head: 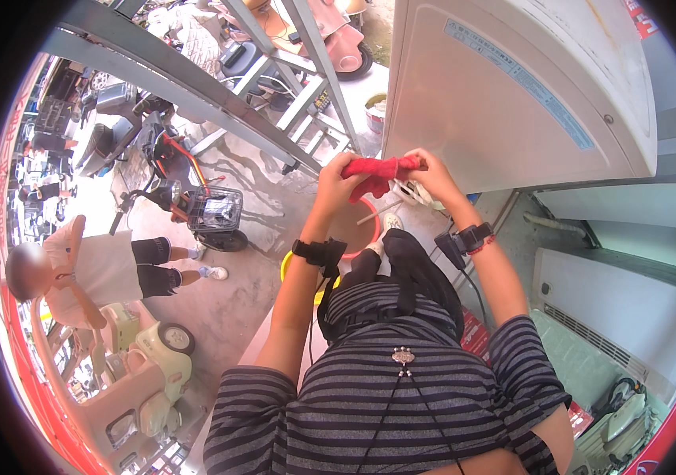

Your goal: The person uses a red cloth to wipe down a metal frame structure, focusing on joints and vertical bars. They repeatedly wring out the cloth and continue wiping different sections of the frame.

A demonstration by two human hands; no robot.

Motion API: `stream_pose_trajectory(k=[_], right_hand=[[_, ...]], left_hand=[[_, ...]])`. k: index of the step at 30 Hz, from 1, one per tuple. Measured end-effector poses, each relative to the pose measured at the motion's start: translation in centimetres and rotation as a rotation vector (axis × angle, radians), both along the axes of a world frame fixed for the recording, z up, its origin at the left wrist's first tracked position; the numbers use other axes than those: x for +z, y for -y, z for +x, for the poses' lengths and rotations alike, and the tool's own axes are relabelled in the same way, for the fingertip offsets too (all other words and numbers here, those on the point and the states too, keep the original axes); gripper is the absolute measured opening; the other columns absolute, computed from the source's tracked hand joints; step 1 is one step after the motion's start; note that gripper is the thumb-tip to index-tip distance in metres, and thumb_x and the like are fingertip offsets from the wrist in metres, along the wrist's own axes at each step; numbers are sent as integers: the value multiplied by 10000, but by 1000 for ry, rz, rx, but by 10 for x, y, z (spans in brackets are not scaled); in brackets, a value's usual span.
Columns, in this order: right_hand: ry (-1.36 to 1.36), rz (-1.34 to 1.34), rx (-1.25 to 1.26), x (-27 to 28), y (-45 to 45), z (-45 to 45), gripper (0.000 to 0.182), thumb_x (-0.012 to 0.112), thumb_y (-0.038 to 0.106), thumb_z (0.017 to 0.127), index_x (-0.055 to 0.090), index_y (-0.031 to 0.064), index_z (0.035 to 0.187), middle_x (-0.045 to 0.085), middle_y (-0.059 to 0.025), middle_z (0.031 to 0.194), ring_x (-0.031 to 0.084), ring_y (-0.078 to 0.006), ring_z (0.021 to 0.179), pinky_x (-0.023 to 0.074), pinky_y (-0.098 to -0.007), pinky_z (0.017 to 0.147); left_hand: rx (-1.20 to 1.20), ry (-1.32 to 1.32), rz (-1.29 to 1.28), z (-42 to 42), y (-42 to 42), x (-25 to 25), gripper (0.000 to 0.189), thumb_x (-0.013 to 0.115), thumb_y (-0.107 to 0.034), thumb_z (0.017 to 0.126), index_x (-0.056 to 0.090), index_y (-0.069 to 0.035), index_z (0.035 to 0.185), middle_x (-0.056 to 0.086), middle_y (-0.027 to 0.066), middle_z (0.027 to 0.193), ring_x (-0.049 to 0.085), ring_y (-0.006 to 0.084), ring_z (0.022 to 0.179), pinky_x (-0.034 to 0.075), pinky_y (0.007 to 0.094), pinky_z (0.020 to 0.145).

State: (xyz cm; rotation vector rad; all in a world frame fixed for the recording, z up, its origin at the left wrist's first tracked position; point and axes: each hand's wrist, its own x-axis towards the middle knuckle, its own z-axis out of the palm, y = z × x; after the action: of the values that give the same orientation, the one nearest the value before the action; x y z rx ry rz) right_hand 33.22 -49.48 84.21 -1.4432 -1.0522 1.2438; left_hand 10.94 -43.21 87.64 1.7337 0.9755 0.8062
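A bunched red cloth (376, 168) is stretched between my two hands, in front of a large white appliance panel. My left hand (341, 177) grips its left end, and my right hand (430, 172) pinches the right end. A loose part of the cloth hangs down between them. Below it, a red-rimmed basin (377, 224) with murky water stands on the floor, and a pale stick (381, 212) leans across its rim. White, crumpled material (414, 193) shows just under my right hand. A yellow basin (286, 265) is partly hidden behind my left forearm.
The white appliance casing (492, 119) rises at the front right. A metal ladder frame (195, 89) slants across the front left. A scooter with a wire basket (215, 209) and a standing person (100, 267) are at left. A paint bucket (376, 113) stands beyond the basin.
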Motion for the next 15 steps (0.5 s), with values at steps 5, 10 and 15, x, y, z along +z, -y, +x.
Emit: stream_pose_trajectory(k=[5, 10, 15], right_hand=[[-96, -111, -222, -3, -1, -19, 153, 654, 79, 781, 620, 3, 908, 656, -63, 814, 604, -118, 757, 479, -264, 688], [-68, -82, -150, -1, 0, -26, 84, 613, 77, 816, 610, 17, 873, 645, -45, 811, 598, -102, 760, 481, -251, 692], [-287, 18, -175, 11, 3, -32, 39, 591, 77, 831, 590, 47, 855, 603, 9, 812, 552, -67, 765, 436, -220, 723]], left_hand=[[77, -23, -28, -4, 6, -5, 196, 688, -59, 767, 610, -7, 939, 604, 38, 790, 565, 103, 727, 462, 254, 673], [102, -5, -107, -3, 10, -13, 172, 679, -120, 804, 607, -7, 911, 593, 18, 730, 544, 83, 699, 450, 245, 655], [122, -28, -213, -2, 15, -18, 199, 660, -198, 846, 596, -11, 863, 558, -3, 701, 490, 64, 668, 421, 242, 611]])
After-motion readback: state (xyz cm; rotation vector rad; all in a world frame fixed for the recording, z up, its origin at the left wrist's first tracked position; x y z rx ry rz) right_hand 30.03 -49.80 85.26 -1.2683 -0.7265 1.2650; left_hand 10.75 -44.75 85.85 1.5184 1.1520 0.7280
